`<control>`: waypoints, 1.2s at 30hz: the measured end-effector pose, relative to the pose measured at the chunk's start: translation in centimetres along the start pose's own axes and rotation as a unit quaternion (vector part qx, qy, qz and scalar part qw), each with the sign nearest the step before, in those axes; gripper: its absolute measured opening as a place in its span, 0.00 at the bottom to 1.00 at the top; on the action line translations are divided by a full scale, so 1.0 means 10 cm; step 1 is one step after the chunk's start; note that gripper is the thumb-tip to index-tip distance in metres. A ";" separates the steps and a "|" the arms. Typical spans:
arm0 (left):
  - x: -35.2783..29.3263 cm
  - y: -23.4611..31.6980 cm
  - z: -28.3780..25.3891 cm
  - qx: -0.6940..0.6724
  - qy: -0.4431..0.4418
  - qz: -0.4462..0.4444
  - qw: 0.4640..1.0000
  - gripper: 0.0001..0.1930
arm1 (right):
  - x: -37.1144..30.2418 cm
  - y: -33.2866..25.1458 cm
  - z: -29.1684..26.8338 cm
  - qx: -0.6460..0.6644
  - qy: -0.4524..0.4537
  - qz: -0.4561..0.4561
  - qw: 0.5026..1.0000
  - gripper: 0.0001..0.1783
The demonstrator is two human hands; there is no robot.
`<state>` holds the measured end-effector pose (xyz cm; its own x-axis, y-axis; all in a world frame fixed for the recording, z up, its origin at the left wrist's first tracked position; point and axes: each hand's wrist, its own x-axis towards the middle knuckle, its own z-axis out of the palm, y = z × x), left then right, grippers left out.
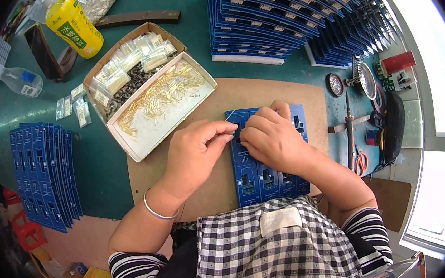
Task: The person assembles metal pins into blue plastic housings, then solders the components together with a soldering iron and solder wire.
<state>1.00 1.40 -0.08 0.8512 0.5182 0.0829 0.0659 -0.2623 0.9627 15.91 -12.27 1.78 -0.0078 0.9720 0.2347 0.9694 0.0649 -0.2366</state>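
Observation:
A blue circuit board panel [244, 161] with rows of small black parts lies on a brown board in front of me. My left hand [197, 145] reaches its left edge, thumb and forefinger pinched together near the upper left cut-out. What sits in that pinch is too small to make out; a thin pale sliver shows just above the fingertips. My right hand [272, 137] rests over the panel's upper middle, fingers curled in and fingertips close to the left ones. Whatever they grip is hidden. Left of the panel, an open cardboard box [197, 96] holds loose gold-coloured pins [158, 99], black parts and small clear bags.
Stacks of blue boards stand at the back right [270, 23] and the left [43, 176]. A soldering iron [349, 128], orange-handled scissors [361, 163] and a round tin [336, 84] lie at right. A yellow bottle [73, 26], phone [44, 51] and clear bottle [20, 81] are back left.

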 end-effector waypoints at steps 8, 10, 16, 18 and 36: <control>0.01 0.02 -0.01 0.021 0.001 0.018 1.000 0.08 | 0.00 0.08 0.01 0.016 0.016 -0.026 0.999 0.08; 0.01 0.01 -0.01 0.019 0.005 0.021 1.000 0.08 | 0.00 0.10 0.00 0.009 0.015 -0.038 0.999 0.08; 0.01 0.02 -0.01 -0.003 0.000 0.007 1.000 0.08 | -0.07 0.04 0.01 -0.022 0.016 -0.052 0.998 0.07; 0.00 0.02 -0.02 -0.022 -0.008 -0.004 1.000 0.08 | -0.14 -0.03 0.04 -0.041 0.043 -0.025 0.998 0.08; -0.04 0.05 0.00 -0.419 -0.086 -0.243 0.871 0.07 | -0.28 -0.42 -0.05 -0.174 0.016 0.075 0.982 0.25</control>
<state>0.71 1.09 0.40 0.8994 0.2531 -0.3564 0.0985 0.6771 0.7293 12.01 -15.41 2.53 0.1441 0.9569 0.2521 0.9841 -0.1652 0.0646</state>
